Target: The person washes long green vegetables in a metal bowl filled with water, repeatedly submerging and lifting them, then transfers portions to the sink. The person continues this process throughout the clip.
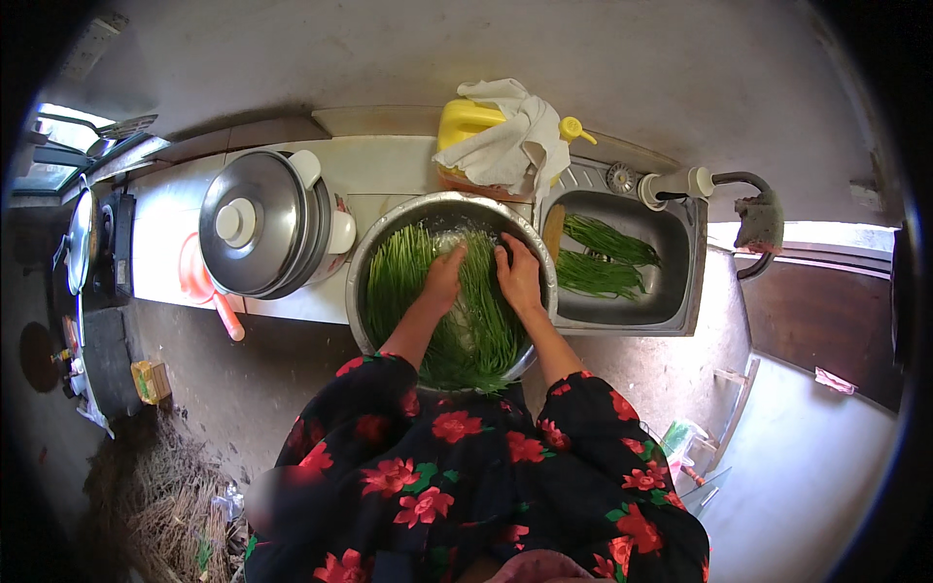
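Note:
A round metal basin [357, 291] before me holds long green leafy stalks, perhaps garlic chives [397, 277], in water. Inside it my left hand [443, 277] rests at the inner edge of the left bunch, its fingertips partly hidden. My right hand [520, 273] lies with fingers apart over the right edge of the right-hand stalks [481, 306], near the basin's right wall; whether it grips any stalks cannot be told. More green stalks [609, 240] lie in two bunches in the metal sink [670, 291] at the right.
Left of the basin stands a lidded metal pot [273, 226], with a red dipper [211, 291] beside it. Behind are a yellow jug [466, 124] and a white cloth [510, 138] draped over it. A curved pipe [751, 182] hangs right of the sink. Dry brushwood [182, 503] lies on the floor.

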Tool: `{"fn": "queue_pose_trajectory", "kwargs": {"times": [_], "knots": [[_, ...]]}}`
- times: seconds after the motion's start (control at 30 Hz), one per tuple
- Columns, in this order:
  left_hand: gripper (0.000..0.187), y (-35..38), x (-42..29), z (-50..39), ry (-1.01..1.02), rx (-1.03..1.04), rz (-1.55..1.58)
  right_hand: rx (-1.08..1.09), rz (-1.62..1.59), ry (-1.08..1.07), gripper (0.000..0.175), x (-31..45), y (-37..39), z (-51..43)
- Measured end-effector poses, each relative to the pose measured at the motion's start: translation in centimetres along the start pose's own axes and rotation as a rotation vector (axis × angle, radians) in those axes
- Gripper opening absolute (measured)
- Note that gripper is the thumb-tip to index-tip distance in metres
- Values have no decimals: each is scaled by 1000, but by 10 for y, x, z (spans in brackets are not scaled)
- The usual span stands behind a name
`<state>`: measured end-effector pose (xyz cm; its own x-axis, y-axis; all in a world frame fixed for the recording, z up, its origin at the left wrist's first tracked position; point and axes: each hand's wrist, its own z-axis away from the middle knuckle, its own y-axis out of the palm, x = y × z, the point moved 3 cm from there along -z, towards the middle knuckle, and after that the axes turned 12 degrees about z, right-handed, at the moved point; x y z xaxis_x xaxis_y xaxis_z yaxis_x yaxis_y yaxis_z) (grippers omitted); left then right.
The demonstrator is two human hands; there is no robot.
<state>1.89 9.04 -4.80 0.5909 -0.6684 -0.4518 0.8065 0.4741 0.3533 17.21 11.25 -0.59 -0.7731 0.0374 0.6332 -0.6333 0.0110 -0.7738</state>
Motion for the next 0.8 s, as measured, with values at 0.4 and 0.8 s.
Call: {"fn": "queue_pose_trajectory", "kwargs": {"times": [0.4,0.8], "knots": [[96,-38,17,-40,-47,168,-228,148,-229,334,42,-43,19,20],[70,-68,26,-69,32,452,-406,-80,153,-216,32,27,-3,6]]}}
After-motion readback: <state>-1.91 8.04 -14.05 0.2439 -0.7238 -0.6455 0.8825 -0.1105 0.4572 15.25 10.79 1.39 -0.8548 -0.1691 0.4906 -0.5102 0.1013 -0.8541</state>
